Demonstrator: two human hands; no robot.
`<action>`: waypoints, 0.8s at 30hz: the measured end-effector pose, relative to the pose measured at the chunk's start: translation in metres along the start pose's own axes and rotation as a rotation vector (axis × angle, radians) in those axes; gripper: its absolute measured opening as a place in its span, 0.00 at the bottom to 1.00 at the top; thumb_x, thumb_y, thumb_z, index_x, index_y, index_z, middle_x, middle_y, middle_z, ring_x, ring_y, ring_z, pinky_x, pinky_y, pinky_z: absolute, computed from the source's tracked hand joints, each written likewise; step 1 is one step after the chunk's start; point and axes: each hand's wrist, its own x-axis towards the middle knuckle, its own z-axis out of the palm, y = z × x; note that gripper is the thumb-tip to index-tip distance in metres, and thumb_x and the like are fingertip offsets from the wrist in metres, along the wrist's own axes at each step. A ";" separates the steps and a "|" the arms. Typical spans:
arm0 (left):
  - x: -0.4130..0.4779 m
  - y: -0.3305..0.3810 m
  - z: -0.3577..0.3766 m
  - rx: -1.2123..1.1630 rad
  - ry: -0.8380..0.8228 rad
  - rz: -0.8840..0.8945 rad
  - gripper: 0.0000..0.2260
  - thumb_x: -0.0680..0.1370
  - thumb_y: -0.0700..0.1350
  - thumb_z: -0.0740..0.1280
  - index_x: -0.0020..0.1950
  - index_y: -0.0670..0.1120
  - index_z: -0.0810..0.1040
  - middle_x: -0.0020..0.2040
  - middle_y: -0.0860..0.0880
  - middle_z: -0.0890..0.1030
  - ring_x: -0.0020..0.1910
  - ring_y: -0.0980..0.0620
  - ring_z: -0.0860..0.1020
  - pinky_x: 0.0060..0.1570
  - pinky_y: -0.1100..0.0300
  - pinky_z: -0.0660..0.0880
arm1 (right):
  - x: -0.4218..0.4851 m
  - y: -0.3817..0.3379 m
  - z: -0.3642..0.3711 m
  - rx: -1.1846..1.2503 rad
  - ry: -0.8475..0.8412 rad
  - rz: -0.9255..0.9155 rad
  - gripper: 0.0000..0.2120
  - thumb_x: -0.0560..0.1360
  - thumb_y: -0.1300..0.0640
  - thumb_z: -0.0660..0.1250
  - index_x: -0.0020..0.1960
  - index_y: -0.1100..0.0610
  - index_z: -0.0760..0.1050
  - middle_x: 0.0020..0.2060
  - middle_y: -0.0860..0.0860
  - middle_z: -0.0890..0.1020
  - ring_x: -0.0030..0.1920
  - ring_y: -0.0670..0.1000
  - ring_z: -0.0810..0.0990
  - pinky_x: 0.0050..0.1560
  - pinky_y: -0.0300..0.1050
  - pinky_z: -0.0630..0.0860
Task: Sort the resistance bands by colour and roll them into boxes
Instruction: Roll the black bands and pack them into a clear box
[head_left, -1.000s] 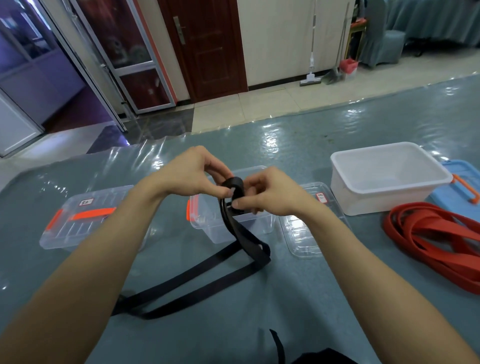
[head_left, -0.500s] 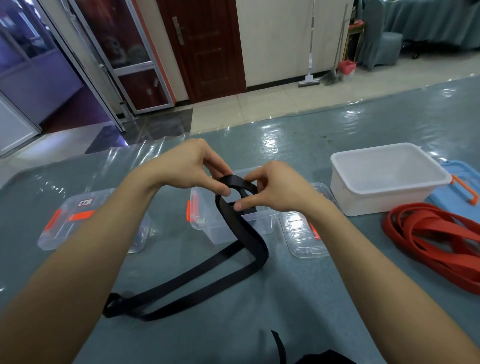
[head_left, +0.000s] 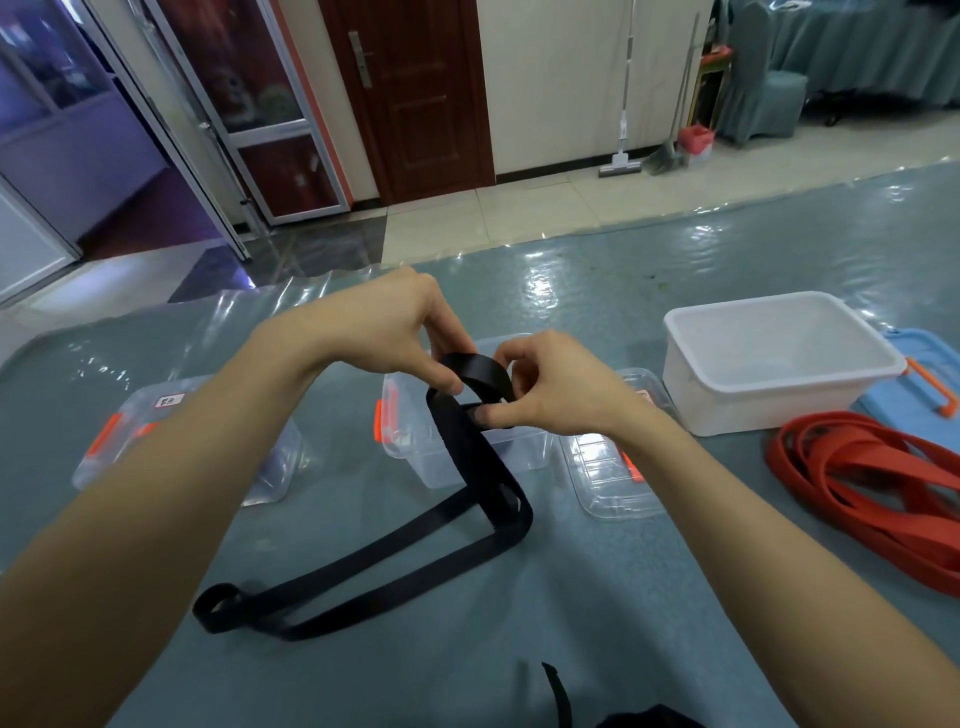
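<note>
Everything on the blue-grey table (head_left: 597, 597) is placed from the open clear box (head_left: 415, 449) at its middle: the white tub (head_left: 769, 410) stands well right of it, the red bands (head_left: 872, 473) lie right of it and nearer the person, and the black band (head_left: 467, 454) trails from just above it to the near left. Over that box the left hand (head_left: 384, 332) and right hand (head_left: 561, 389) both pinch the band's raised end, bent into a first loose coil, so rolling looks barely begun. Next, I judge, the coil needs tightening turns while the slack tail feeds in.
</note>
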 end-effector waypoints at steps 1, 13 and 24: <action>0.001 0.000 0.002 0.032 -0.017 -0.013 0.12 0.73 0.53 0.82 0.56 0.60 0.90 0.42 0.66 0.87 0.46 0.66 0.84 0.46 0.72 0.72 | 0.000 0.001 0.000 -0.051 0.022 -0.009 0.11 0.67 0.46 0.82 0.43 0.47 0.81 0.27 0.44 0.80 0.26 0.43 0.74 0.31 0.38 0.70; -0.013 -0.021 0.059 -0.618 0.199 -0.074 0.15 0.74 0.42 0.84 0.59 0.49 0.89 0.52 0.49 0.91 0.54 0.50 0.89 0.64 0.55 0.83 | 0.004 0.010 0.004 0.531 0.068 0.020 0.09 0.73 0.57 0.77 0.51 0.59 0.83 0.32 0.59 0.84 0.29 0.55 0.78 0.34 0.46 0.74; -0.017 -0.017 0.077 -0.736 0.415 -0.011 0.21 0.68 0.50 0.85 0.60 0.51 0.89 0.53 0.51 0.91 0.57 0.52 0.89 0.60 0.64 0.82 | 0.001 -0.001 0.025 0.959 0.196 0.061 0.09 0.74 0.66 0.70 0.54 0.65 0.78 0.26 0.52 0.79 0.29 0.56 0.79 0.36 0.47 0.76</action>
